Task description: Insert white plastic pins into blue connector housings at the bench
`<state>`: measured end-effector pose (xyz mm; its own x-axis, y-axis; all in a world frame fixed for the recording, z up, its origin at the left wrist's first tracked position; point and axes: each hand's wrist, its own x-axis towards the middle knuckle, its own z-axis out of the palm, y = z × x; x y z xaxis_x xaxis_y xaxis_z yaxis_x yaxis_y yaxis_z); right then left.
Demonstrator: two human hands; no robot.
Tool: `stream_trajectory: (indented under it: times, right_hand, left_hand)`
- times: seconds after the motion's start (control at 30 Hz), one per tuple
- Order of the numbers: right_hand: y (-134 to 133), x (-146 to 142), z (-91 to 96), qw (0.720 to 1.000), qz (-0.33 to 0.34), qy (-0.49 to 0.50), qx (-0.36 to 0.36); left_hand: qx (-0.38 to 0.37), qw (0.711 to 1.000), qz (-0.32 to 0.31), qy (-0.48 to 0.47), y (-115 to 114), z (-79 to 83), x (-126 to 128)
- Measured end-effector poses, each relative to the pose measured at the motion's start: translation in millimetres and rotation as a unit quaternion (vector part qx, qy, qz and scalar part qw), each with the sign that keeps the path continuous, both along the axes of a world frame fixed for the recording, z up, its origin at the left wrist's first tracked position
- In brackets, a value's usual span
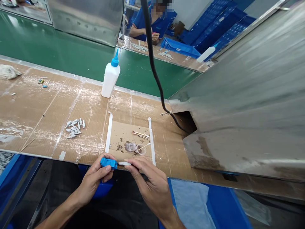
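Observation:
My left hand is closed around a blue plastic block, held just off the table's front edge. Between the thumb and fingers of my right hand is a small light-grey plastic piece, its narrow end pointing at the block's right end. The two lie almost end to end; whether they touch I cannot tell. Beyond the hands, a taped cardboard sheet carries a small clear cup, cotton swabs and dark wet spots. Several similar grey pieces form a pile to the left.
A white squeeze bottle with a blue nozzle stands behind the sheet. A black cable hangs down in front of the metal housing at right. Across the green belt, a co-worker sits. A blue bin is below right.

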<state>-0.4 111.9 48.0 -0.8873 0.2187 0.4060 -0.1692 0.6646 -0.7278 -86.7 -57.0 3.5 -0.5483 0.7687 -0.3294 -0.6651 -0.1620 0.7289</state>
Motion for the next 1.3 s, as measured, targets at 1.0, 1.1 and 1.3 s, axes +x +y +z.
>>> stream_trajectory:
  times: [1.0, 1.1, 1.3]
  right_hand:
    - [-7.4, 2.6, -5.9, 1.0, 0.014, -0.009, -0.017]
    - [-8.5, 2.4, -5.5, 1.0, 0.018, -0.011, -0.018]
    - [-11.7, 2.5, -8.4, 0.999, 0.029, -0.002, -0.018]
  left_hand:
    - [0.022, 0.999, -0.01, 0.032, -4.0, -11.4, -0.6]
    - [0.016, 0.999, -0.014, 0.04, -4.5, -8.8, -1.1]
    - [0.009, 0.997, -0.025, 0.069, -7.7, -5.1, 1.1]
